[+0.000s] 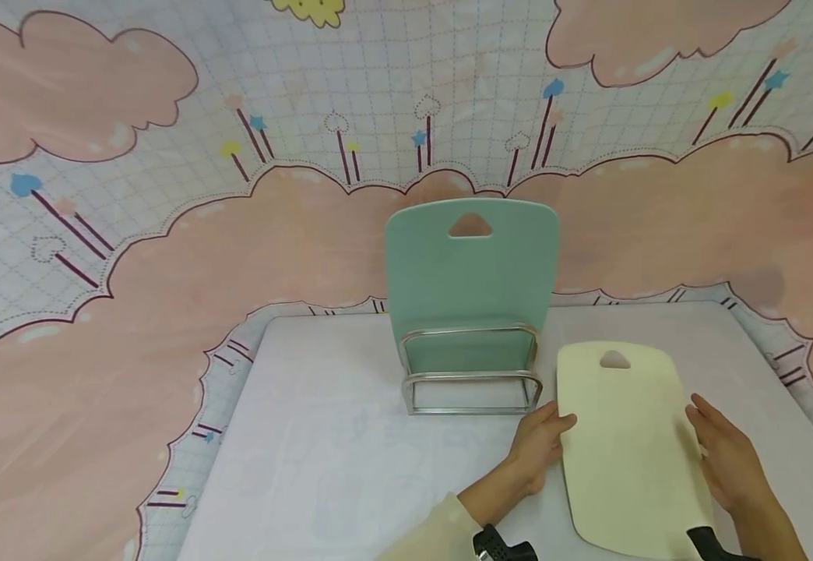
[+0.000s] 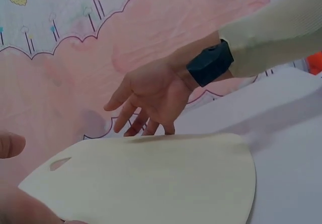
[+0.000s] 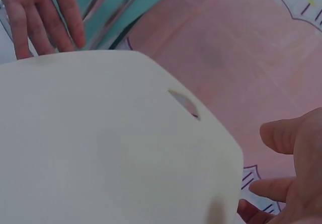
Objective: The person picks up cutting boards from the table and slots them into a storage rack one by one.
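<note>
The left hand (image 1: pixel 540 444) is at the left edge of the cream cutting board (image 1: pixel 631 460). Its fingers are straight, as the right wrist view shows, reaching to the edge, and in the head view its thumb points across onto the board's near face. The right hand (image 1: pixel 729 456) is at the opposite edge, loosely spread, thumb lifted away from the board and lower fingertips meeting the edge. Neither hand is curled round it; how much weight the fingers bear is hard to tell, since their tips are partly hidden by the board.

The palms face each other, with the left forearm slanting in from the lower middle and the right from the lower right corner. A dark band (image 2: pixel 211 64) sits on the right wrist, below a pale sleeve (image 2: pixel 276 32).

The cream board lies over the right part of the white table (image 1: pixel 308 444), hole end farthest away, just right of a metal rack (image 1: pixel 473 376) that holds a green board (image 1: pixel 473 280) upright.
</note>
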The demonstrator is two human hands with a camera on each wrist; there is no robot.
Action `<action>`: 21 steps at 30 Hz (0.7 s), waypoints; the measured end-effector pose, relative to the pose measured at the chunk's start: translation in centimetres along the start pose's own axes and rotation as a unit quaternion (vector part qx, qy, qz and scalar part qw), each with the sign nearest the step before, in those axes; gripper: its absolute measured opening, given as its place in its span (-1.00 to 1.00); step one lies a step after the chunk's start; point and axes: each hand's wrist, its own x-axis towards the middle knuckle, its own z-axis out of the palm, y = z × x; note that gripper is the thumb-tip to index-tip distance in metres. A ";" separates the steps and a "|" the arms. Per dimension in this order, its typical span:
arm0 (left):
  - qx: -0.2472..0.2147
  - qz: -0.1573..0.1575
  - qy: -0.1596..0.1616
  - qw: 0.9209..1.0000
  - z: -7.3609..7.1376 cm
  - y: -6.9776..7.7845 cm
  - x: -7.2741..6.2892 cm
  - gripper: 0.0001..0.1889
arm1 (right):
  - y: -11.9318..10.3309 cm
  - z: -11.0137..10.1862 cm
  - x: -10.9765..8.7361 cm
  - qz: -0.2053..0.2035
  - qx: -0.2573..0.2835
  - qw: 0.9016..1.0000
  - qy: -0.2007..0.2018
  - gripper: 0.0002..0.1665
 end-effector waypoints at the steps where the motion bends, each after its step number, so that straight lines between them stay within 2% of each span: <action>1: -0.002 -0.002 -0.004 1.000 0.0 0.1 -0.1 -0.41 | -0.1 0.0 -0.1 0.004 0.003 1.000 0.001 -0.14; 6: -0.004 -0.009 -0.009 1.000 0.2 0.7 -0.4 -0.34 | -0.5 -0.2 -0.2 0.000 0.038 0.999 -0.010 -0.12; 14: -0.007 0.011 -0.008 1.000 0.9 1.4 -0.7 -0.35 | -0.9 0.1 -0.4 -0.062 0.097 0.992 -0.049 -0.22; 18: -0.009 0.025 -0.001 1.000 1.4 1.8 -0.9 -0.38 | -1.7 0.5 -0.7 -0.088 0.101 0.990 -0.044 -0.21; 21: -0.005 0.035 -0.014 0.999 1.7 2.1 -1.0 -0.44 | -2.2 0.8 -0.9 -0.107 0.107 0.988 -0.034 -0.22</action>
